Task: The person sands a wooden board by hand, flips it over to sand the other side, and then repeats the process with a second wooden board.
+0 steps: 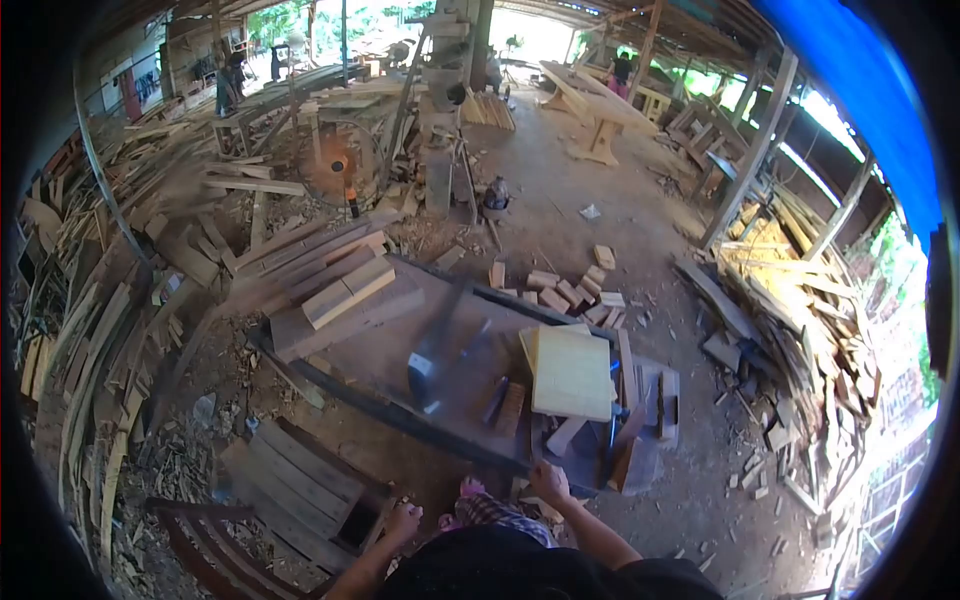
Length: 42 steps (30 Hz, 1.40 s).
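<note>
My left hand (403,520) is low in the view, its fingers curled, beside a slatted wooden piece (300,480). Whether it holds anything is too small to tell. My right hand (549,482) is closed at the near edge of the workbench (400,400), just below a short wood piece (566,436); its grip cannot be made out. Pale square boards (571,372) lie stacked on the bench's right part, with a brown block (510,409) to their left. Thick planks (348,292) rest at the bench's left end.
Small wood blocks (567,291) lie beyond the bench. Scrap wood piles (800,320) line the right side, and more timber (110,350) covers the left. A long wooden table (595,95) stands farther back. People (621,70) are in the distance.
</note>
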{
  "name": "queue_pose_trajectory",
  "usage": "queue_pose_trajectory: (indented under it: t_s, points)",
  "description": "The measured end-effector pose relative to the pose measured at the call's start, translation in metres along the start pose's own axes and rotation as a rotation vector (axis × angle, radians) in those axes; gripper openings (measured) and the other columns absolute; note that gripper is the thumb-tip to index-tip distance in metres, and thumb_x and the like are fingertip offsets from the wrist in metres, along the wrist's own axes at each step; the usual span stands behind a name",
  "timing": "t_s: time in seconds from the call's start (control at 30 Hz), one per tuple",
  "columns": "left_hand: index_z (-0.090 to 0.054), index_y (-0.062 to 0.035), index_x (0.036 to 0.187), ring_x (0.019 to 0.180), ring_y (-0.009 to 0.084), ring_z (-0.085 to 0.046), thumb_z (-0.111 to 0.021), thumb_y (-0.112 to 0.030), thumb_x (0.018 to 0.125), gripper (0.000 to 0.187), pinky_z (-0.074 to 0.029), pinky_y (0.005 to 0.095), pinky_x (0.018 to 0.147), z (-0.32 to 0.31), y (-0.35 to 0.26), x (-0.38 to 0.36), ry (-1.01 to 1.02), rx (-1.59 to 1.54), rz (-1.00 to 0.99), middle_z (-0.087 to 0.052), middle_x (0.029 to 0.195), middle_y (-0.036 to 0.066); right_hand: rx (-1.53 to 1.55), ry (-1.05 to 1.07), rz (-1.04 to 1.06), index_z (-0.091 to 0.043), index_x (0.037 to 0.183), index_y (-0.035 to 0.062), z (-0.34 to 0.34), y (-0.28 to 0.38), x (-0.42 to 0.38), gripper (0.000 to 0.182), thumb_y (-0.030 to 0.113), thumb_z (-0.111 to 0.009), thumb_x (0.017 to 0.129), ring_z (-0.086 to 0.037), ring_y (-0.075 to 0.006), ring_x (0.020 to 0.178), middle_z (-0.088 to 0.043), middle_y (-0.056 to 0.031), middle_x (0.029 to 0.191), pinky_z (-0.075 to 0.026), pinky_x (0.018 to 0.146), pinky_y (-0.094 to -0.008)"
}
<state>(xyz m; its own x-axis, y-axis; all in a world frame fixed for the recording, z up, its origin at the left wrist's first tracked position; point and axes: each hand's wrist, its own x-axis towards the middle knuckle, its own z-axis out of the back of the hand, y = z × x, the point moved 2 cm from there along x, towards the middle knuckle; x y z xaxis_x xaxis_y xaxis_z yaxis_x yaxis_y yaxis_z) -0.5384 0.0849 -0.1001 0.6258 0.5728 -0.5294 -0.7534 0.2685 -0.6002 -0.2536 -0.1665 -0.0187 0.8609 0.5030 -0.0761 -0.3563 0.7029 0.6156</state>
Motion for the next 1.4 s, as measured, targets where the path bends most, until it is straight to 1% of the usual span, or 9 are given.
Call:
queue_pose_trajectory:
  t_s: [0.07, 0.13, 0.27, 0.33, 0.47, 0.73, 1.13, 1.27, 1.4]
  points:
    - [-0.071, -0.0064, 0.097, 0.096, 0.0344, -0.069, -0.064, -0.033, 0.090, 0.028, -0.052, 0.0447, 0.082, 0.001, -0.008, 0.011, 0.016, -0.052, 0.033, -0.072, 0.097, 0.017, -0.004, 0.037, -0.036, -0.067, 0.087, 0.0067, 0.012, 0.009, -0.003, 0.020, 0.026, -0.062, 0.085, -0.067, -0.0434, 0.081, -0.069, -0.0218, 0.081, -0.053, 0.072, -0.0512]
    - [-0.068, -0.0024, 0.093, 0.072, 0.0253, -0.070, -0.064, -0.027, 0.093, 0.025, -0.054, 0.0374, 0.069, 0.000, -0.018, 0.024, -0.127, -0.105, -0.166, -0.071, 0.082, 0.014, -0.022, 0.045, -0.077, -0.067, 0.089, 0.0072, 0.021, 0.015, 0.010, 0.021, 0.028, -0.063, 0.086, -0.068, -0.0420, 0.083, -0.070, -0.0207, 0.083, -0.053, 0.072, -0.0501]
    - [-0.068, -0.0049, 0.099, 0.070, 0.0202, -0.069, -0.066, -0.024, 0.093, 0.020, -0.055, 0.0357, 0.067, 0.000, -0.027, 0.055, -0.203, -0.106, -0.329, -0.072, 0.084, 0.010, 0.094, -0.052, -0.009, -0.065, 0.087, 0.0064, 0.040, 0.044, 0.035, 0.018, 0.025, -0.066, 0.086, -0.068, -0.0394, 0.073, -0.068, -0.0180, 0.075, -0.053, 0.065, -0.0465]
    - [-0.069, -0.0060, 0.101, 0.092, 0.0238, -0.070, -0.069, -0.029, 0.090, 0.025, -0.054, 0.0363, 0.081, 0.005, -0.038, 0.065, 0.044, -0.284, -0.086, -0.073, 0.097, 0.012, 0.124, -0.053, 0.018, -0.064, 0.086, 0.0055, 0.044, 0.064, 0.051, 0.019, 0.024, -0.066, 0.087, -0.068, -0.0390, 0.072, -0.067, -0.0177, 0.074, -0.052, 0.064, -0.0459]
    - [-0.069, -0.0046, 0.102, 0.090, 0.0210, -0.070, -0.070, -0.029, 0.089, 0.027, -0.055, 0.0350, 0.081, -0.003, -0.032, 0.112, 0.059, -0.348, -0.106, -0.073, 0.096, 0.011, 0.163, -0.068, 0.255, -0.062, 0.085, 0.0019, 0.048, 0.108, 0.078, 0.010, 0.011, -0.066, 0.086, -0.068, -0.0343, 0.067, -0.066, -0.0182, 0.072, -0.051, 0.060, -0.0411]
    - [-0.069, -0.0040, 0.102, 0.074, 0.0115, -0.066, -0.072, -0.026, 0.088, 0.027, -0.053, 0.0291, 0.069, 0.036, -0.104, 0.129, 0.152, -0.570, 0.035, -0.071, 0.089, 0.007, 0.215, 0.117, 0.481, -0.062, 0.085, 0.0016, 0.022, 0.140, 0.121, 0.010, 0.010, -0.067, 0.086, -0.068, -0.0370, 0.072, -0.065, -0.0199, 0.077, -0.051, 0.063, -0.0434]
    - [-0.069, -0.0066, 0.096, 0.064, 0.0102, -0.060, -0.066, -0.020, 0.093, 0.014, -0.050, 0.0295, 0.060, 0.101, -0.148, 0.176, 0.470, -0.505, -0.229, -0.068, 0.079, 0.002, 0.008, 0.351, 0.396, -0.064, 0.092, 0.0040, -0.039, 0.166, 0.158, 0.010, 0.012, -0.062, 0.086, -0.064, -0.0407, 0.082, -0.063, -0.0214, 0.084, -0.051, 0.070, -0.0481]
    - [-0.069, -0.0051, 0.095, 0.070, 0.0177, -0.067, -0.066, -0.029, 0.090, 0.025, -0.053, 0.0361, 0.063, 0.153, -0.186, 0.200, 0.483, -0.234, -0.240, -0.070, 0.080, 0.008, 0.037, 0.423, 0.318, -0.062, 0.093, 0.0036, -0.031, 0.202, 0.174, 0.012, 0.014, -0.061, 0.087, -0.062, -0.0424, 0.089, -0.063, -0.0216, 0.088, -0.049, 0.076, -0.0492]
    - [-0.068, -0.0049, 0.097, 0.071, 0.0155, -0.066, -0.067, -0.029, 0.090, 0.025, -0.052, 0.0339, 0.066, 0.181, -0.193, 0.230, 0.295, -0.422, -0.278, -0.069, 0.082, 0.007, -0.063, 0.442, 0.216, -0.062, 0.094, 0.0040, -0.028, 0.204, 0.179, 0.013, 0.015, -0.062, 0.087, -0.064, -0.0411, 0.089, -0.064, -0.0206, 0.090, -0.050, 0.078, -0.0491]
